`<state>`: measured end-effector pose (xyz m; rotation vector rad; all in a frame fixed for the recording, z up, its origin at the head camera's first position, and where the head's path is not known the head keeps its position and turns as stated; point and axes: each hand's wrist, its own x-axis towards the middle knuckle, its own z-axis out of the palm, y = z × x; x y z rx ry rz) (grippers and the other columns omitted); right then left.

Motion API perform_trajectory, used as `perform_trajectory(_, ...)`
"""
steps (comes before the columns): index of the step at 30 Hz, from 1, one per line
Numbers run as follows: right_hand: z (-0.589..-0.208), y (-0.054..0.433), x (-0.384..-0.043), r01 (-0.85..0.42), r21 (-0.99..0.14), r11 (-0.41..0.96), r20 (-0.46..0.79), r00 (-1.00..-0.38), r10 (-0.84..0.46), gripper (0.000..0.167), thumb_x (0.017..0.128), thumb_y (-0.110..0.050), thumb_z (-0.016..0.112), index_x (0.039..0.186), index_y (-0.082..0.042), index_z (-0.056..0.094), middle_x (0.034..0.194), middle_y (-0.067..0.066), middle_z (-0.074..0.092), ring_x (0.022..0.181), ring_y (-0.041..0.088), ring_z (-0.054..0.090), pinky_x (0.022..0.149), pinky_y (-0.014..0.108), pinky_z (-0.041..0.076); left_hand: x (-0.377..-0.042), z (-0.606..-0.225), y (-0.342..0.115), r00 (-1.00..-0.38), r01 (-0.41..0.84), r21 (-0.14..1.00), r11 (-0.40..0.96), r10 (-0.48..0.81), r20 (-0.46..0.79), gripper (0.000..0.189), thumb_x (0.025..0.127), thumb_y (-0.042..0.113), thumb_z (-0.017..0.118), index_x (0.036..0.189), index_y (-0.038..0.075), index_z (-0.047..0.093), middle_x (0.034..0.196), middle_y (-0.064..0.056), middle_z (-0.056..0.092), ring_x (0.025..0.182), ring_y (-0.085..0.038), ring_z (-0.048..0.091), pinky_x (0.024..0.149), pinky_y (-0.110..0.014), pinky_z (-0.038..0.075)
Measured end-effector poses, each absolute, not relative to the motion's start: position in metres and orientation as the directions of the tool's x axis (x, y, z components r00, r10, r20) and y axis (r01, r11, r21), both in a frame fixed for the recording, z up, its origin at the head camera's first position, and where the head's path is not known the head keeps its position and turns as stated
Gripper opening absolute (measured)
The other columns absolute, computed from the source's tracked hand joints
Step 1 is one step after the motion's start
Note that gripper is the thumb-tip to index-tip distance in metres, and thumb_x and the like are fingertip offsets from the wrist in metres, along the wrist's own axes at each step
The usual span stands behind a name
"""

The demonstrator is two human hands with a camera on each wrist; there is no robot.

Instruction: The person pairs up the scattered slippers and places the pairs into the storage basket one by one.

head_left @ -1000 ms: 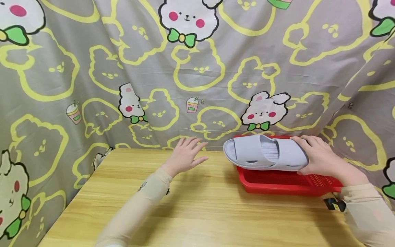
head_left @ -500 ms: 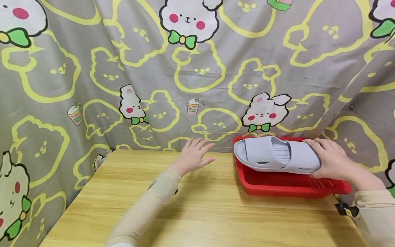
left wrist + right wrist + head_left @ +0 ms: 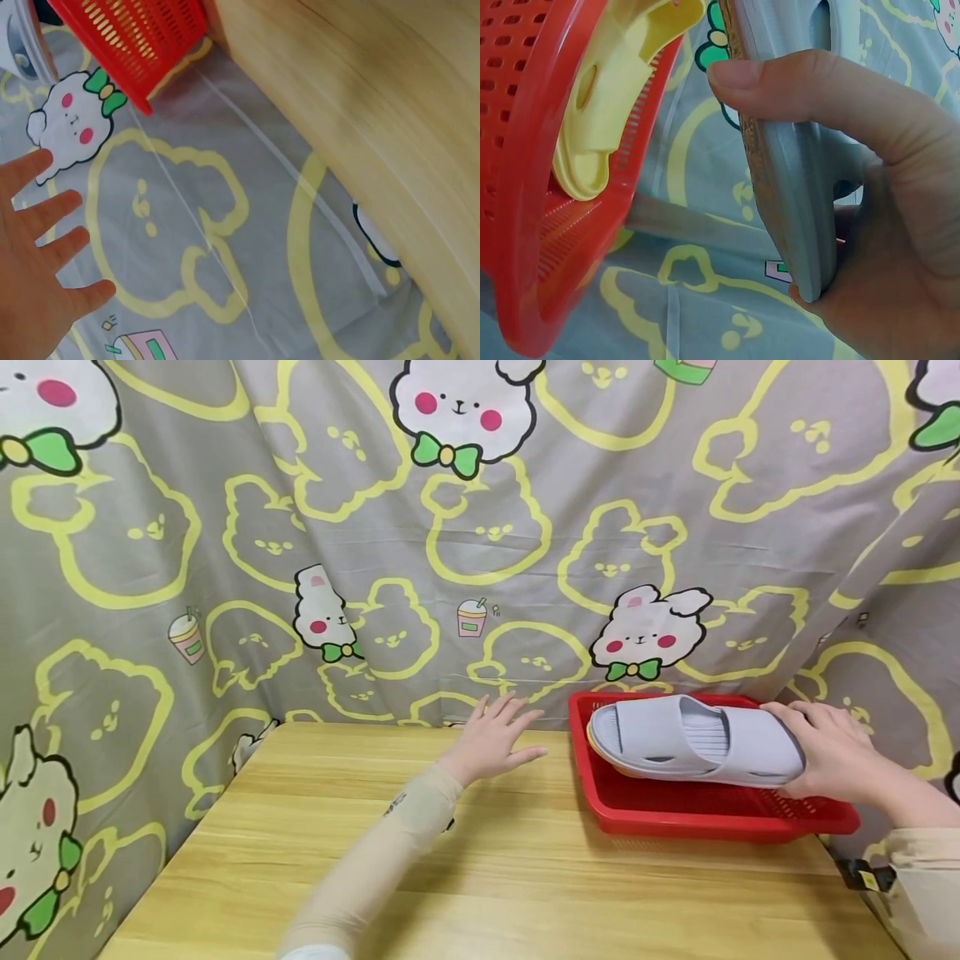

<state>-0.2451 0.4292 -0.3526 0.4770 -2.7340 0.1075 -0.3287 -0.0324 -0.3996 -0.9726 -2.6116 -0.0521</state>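
Observation:
My right hand point(image 3: 836, 752) grips a light grey slipper point(image 3: 660, 739) by its heel end, the thumb point(image 3: 780, 82) across the sole in the right wrist view. Its toe points left, and it is held over a red plastic basket point(image 3: 697, 828). A yellow slipper point(image 3: 592, 97) lies in the basket, mostly hidden under the grey one in the head view. Left of the basket, my left hand point(image 3: 495, 742) hovers above the table's back part with fingers spread and nothing held. In the left wrist view, the same spread fingers point(image 3: 60, 247) show at the left edge.
The basket stands at the back right of the wood-grain table point(image 3: 487, 877). Behind and at both sides hangs a grey curtain point(image 3: 510, 560) printed with cartoon rabbits. A black strap piece point(image 3: 866, 874) shows by the right sleeve.
My right hand has carried the grey slipper rightward and slightly down over the basket, and the yellow edge beneath it now shows. My left hand has drifted right, still spread.

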Motion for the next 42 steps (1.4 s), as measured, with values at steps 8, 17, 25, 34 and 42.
perform_trajectory(8, -0.355, 0.435, -0.245, -0.334, 0.003, 0.943, 0.341, -0.886, -0.315, 0.114, 0.037, -0.023, 0.096, 0.135, -0.008, 0.039, 0.118, 0.026, 0.044, 0.109, 0.047, 0.034, 0.086, 0.064, 0.029, -0.331, -0.405, -0.016, -0.747, 0.634, -0.03, 0.773, 0.621, 0.239, 0.074, 0.09, 0.076, 0.035, 0.153, 0.038, 0.027, 0.164, 0.0, 0.019, 0.154, -0.027, 0.006, 0.121, -0.059, 0.01)
perform_trajectory(17, -0.36, 0.435, -0.249, -0.333, 0.003, 0.943, 0.312, -0.895, -0.317, 0.114, 0.036, -0.021, 0.096, 0.135, -0.011, 0.04, 0.12, 0.026, 0.043, 0.112, 0.048, 0.033, 0.093, 0.071, 0.024, -0.327, -0.415, 0.006, -0.783, 0.615, 0.011, 0.789, 0.609, 0.125, 0.083, 0.085, 0.083, 0.032, 0.155, 0.043, 0.014, 0.166, 0.005, 0.004, 0.154, -0.02, -0.011, 0.121, -0.059, 0.005)
perform_trajectory(25, -0.36, 0.431, -0.249, -0.335, -0.009, 0.942, 0.254, -0.912, -0.321, 0.115, 0.037, -0.021, 0.095, 0.136, -0.01, 0.038, 0.121, 0.027, 0.043, 0.113, 0.049, 0.032, 0.095, 0.071, 0.024, -0.326, -0.419, 0.021, -0.808, 0.589, 0.058, 0.806, 0.585, 0.067, 0.086, 0.083, 0.085, 0.031, 0.155, 0.043, 0.01, 0.166, 0.007, 0.003, 0.154, -0.02, -0.007, 0.122, -0.057, 0.004)
perform_trajectory(34, -0.361, 0.429, -0.249, -0.313, -0.029, 0.949, 0.159, -0.939, -0.304, 0.116, 0.039, -0.023, 0.095, 0.138, -0.009, 0.036, 0.124, 0.029, 0.042, 0.115, 0.05, 0.03, 0.098, 0.073, 0.021, -0.327, -0.426, 0.03, -0.806, 0.591, 0.094, 0.801, 0.59, 0.04, 0.087, 0.083, 0.084, 0.033, 0.155, 0.043, 0.008, 0.166, 0.008, 0.004, 0.154, -0.019, -0.003, 0.122, -0.057, 0.008)
perform_trajectory(42, -0.369, 0.43, -0.25, -0.312, -0.038, 0.949, 0.112, -0.945, -0.306, 0.117, 0.039, -0.025, 0.094, 0.139, -0.006, 0.036, 0.127, 0.029, 0.04, 0.118, 0.051, 0.028, 0.1, 0.074, 0.018, -0.327, -0.429, 0.035, -0.789, 0.612, 0.12, 0.782, 0.613, 0.03, 0.088, 0.083, 0.083, 0.033, 0.156, 0.039, 0.011, 0.166, 0.005, 0.009, 0.154, -0.021, 0.0, 0.121, -0.059, 0.01)
